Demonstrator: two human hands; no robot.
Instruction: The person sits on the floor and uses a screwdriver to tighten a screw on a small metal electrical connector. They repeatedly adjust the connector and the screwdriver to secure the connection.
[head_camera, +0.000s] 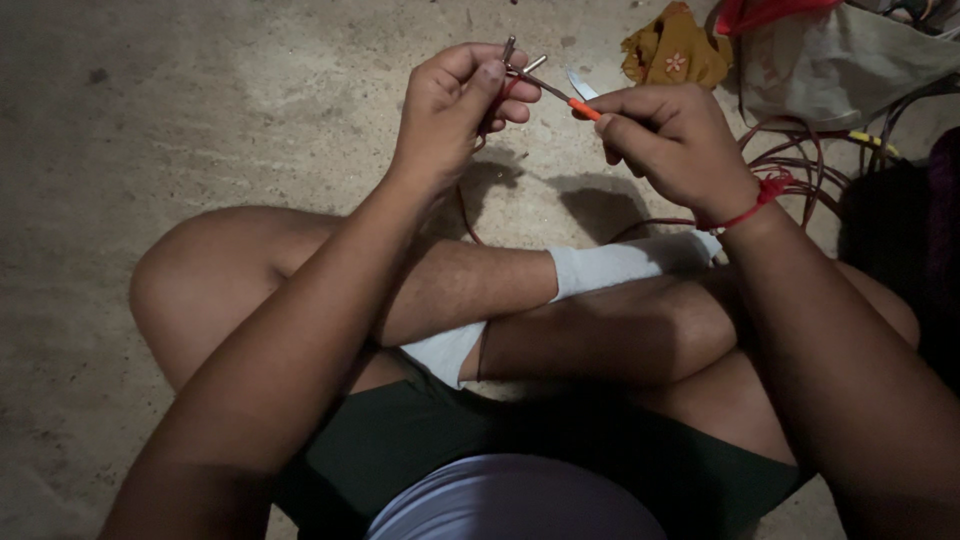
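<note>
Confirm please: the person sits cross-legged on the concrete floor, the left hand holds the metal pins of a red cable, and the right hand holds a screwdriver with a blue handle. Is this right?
Not quite. In the head view the screwdriver in the right hand has an orange handle, not blue. The rest holds: the person sits cross-legged on the concrete floor, and the left hand holds the metal pins of a red cable.

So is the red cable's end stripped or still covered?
Stripped: bare metal ends stick out of the red cable above the left hand.
</note>
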